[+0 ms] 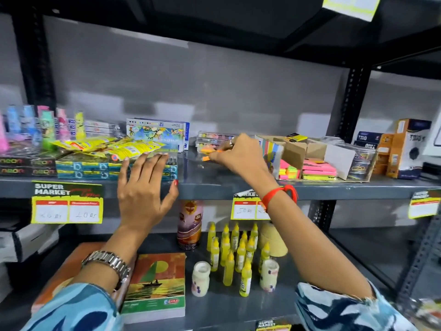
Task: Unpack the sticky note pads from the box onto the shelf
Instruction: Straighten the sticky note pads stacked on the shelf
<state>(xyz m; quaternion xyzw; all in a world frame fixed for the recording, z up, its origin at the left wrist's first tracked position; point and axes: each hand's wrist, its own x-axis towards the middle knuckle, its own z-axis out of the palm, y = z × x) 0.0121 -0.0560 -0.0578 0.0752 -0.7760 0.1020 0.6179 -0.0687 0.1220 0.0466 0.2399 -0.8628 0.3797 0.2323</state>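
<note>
Right hand pinched on orange sticky note pad; box just right (nearer than splayed left hand).

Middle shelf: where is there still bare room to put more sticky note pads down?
The widest bare patch on the middle shelf lies between the teal boxes under the left hand and the cardboard box, below the right hand and in front of the paint sets. Everything left of the teal boxes is crowded, as is the far right.
</note>
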